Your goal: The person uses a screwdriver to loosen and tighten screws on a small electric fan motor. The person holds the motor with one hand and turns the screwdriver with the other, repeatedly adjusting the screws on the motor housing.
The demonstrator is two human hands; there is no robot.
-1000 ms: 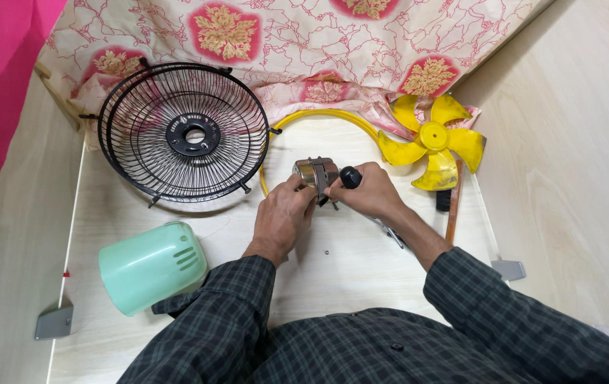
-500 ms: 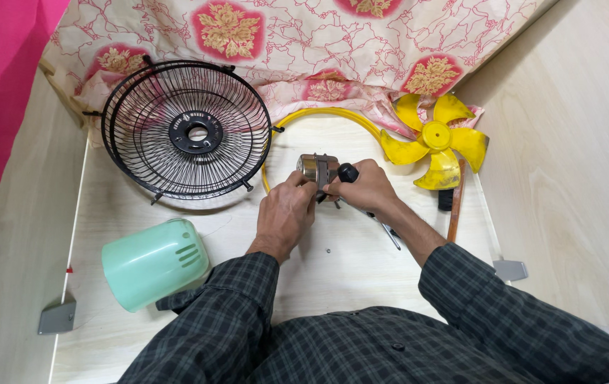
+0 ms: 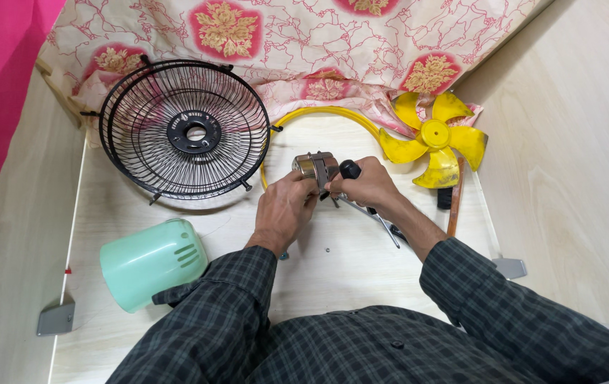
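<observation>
My left hand (image 3: 287, 208) grips a small metal fan motor (image 3: 314, 166) held just above the pale wooden table (image 3: 361, 284). My right hand (image 3: 367, 186) is closed around a black-handled tool (image 3: 349, 169) whose tip meets the motor. A thin metal tool (image 3: 376, 219) lies on the table beneath my right wrist. A tiny screw (image 3: 327, 249) rests on the table below my hands.
A black wire fan guard (image 3: 185, 129) lies at the back left. A mint green motor cover (image 3: 149, 262) sits at the front left. A yellow fan blade (image 3: 434, 139) and a yellow ring (image 3: 333, 114) lie at the back right, near patterned cloth (image 3: 297, 43). A wooden-handled tool (image 3: 454, 203) lies at the right.
Both hands have stayed on the motor with only small shifts. The view has drifted slightly.
</observation>
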